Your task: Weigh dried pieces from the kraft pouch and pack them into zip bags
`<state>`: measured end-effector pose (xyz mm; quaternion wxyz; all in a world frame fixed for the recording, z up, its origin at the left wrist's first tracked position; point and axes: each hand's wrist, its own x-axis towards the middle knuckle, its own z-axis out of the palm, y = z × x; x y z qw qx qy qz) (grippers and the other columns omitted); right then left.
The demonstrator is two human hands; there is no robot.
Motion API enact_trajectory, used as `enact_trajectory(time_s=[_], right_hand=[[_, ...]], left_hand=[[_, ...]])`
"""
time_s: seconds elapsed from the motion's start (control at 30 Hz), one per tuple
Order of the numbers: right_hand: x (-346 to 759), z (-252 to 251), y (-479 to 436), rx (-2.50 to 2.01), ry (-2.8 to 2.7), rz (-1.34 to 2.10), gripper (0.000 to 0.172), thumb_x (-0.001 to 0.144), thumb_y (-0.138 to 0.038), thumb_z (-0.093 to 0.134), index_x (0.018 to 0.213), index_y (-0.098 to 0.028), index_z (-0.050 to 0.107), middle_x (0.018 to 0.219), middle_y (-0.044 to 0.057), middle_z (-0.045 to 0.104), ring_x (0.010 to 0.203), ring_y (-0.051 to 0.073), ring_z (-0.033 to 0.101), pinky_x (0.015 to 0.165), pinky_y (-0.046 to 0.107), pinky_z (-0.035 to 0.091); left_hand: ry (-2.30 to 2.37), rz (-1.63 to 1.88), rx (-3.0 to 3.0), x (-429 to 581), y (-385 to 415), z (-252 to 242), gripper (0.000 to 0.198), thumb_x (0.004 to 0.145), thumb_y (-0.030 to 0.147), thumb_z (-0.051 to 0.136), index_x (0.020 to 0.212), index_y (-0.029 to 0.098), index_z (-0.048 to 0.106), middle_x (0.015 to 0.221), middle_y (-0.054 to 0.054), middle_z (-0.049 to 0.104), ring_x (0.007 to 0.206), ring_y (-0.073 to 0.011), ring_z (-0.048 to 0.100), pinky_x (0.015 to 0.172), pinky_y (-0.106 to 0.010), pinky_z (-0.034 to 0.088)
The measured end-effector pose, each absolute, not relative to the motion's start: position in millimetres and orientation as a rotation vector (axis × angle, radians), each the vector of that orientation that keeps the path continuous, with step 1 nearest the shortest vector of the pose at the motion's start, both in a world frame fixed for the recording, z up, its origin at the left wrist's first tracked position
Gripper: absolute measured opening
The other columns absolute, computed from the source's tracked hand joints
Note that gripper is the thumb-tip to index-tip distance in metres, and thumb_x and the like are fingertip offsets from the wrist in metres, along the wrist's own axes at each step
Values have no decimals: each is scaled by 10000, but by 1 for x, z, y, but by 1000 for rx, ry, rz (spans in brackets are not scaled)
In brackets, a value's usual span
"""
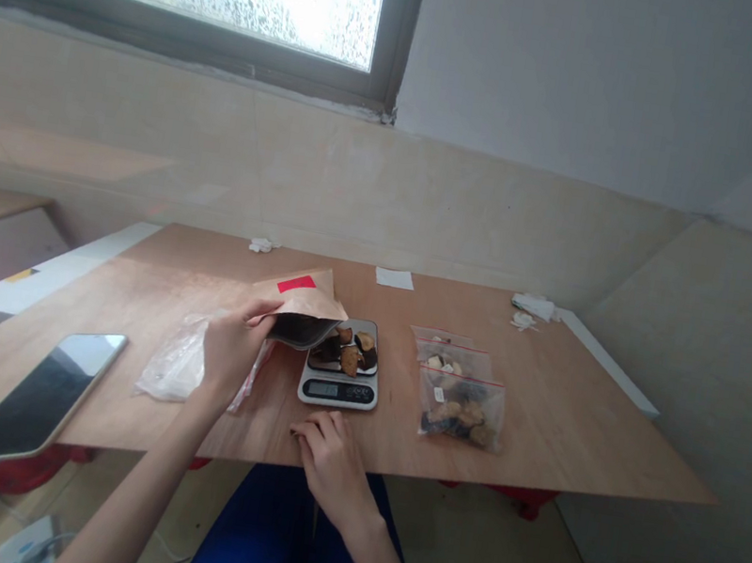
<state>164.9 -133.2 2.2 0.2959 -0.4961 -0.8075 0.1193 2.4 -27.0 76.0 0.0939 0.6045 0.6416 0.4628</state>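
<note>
My left hand (238, 350) grips a brown paper pouch (317, 293) with a red label, tilted so that its dark open mouth faces the scale. Several dark brown and tan dried pieces, like sliced mushrooms (350, 359), lie on the tray of a small digital kitchen scale (338, 394). The pouch's edge overlaps the tray's left side. Just in front of the scale, my right hand (333, 460) rests low over the table edge with fingers curled together. A small dark bit shows at its fingertips, too small to name.
Zip bags (461, 414) of dried pieces lie right of the scale. Clear plastic bags (178, 360) lie on the left. A charging phone (40, 395) sits at the front left. A white paper (395, 278) and crumpled tissues (535, 307) are at the back of the wooden table (574, 427).
</note>
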Motion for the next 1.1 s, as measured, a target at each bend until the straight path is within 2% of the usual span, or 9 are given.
enact_trajectory(time_s=[0.2, 0.47, 0.6, 0.67, 0.77, 0.93, 1.1], right_hand=[[179, 17, -121, -1153, -2032, 489, 195, 859, -86, 497, 926, -208, 634, 921, 17, 656, 900, 173, 555, 829, 313, 465], [226, 40, -33, -1333, -1717, 254, 177, 849, -120, 494, 901, -178, 653, 927, 68, 648, 893, 177, 598, 811, 290, 462], [229, 42, 7, -1503, -1796, 186, 208, 827, -83, 486, 901, -149, 669, 959, 95, 660, 904, 179, 603, 818, 291, 453], [224, 41, 17, -1511, -1851, 188, 187, 811, -81, 510, 843, -147, 682, 910, 98, 675, 879, 187, 606, 813, 302, 448], [217, 40, 20, -1500, -1898, 199, 163, 813, -118, 529, 779, -151, 685, 840, 93, 689, 822, 193, 607, 784, 308, 445], [221, 40, -4, -1472, -1815, 148, 253, 862, -120, 409, 970, -144, 636, 995, 97, 660, 945, 201, 574, 851, 340, 421], [225, 43, -42, -1277, -1672, 200, 267, 854, -107, 372, 936, -164, 620, 953, 80, 637, 936, 184, 574, 845, 317, 438]], left_hand=[[1944, 1354, 1798, 1, -27, 78, 255, 763, 343, 513, 921, 275, 702, 804, 10, 729, 808, -188, 675, 672, -246, 464], [2069, 1277, 1787, 1, -26, 87, 267, 771, 352, 497, 944, 307, 696, 822, 16, 729, 849, -201, 669, 652, -255, 452], [2069, 1278, 1798, 0, -25, 88, 263, 769, 342, 498, 939, 310, 695, 837, 19, 729, 866, -195, 666, 647, -249, 448], [2078, 1269, 1805, -1, -26, 88, 263, 771, 344, 495, 937, 309, 696, 828, 14, 729, 867, -199, 666, 634, -251, 444], [2090, 1269, 1812, -4, -26, 88, 266, 773, 347, 497, 952, 317, 691, 849, 13, 728, 845, -200, 666, 620, -253, 443], [2092, 1265, 1816, -8, -26, 88, 271, 781, 349, 491, 969, 321, 684, 863, 12, 726, 824, -195, 663, 619, -255, 438], [2144, 1204, 1809, -4, -27, 88, 273, 783, 364, 494, 974, 324, 685, 822, 2, 725, 839, -215, 660, 609, -266, 429]])
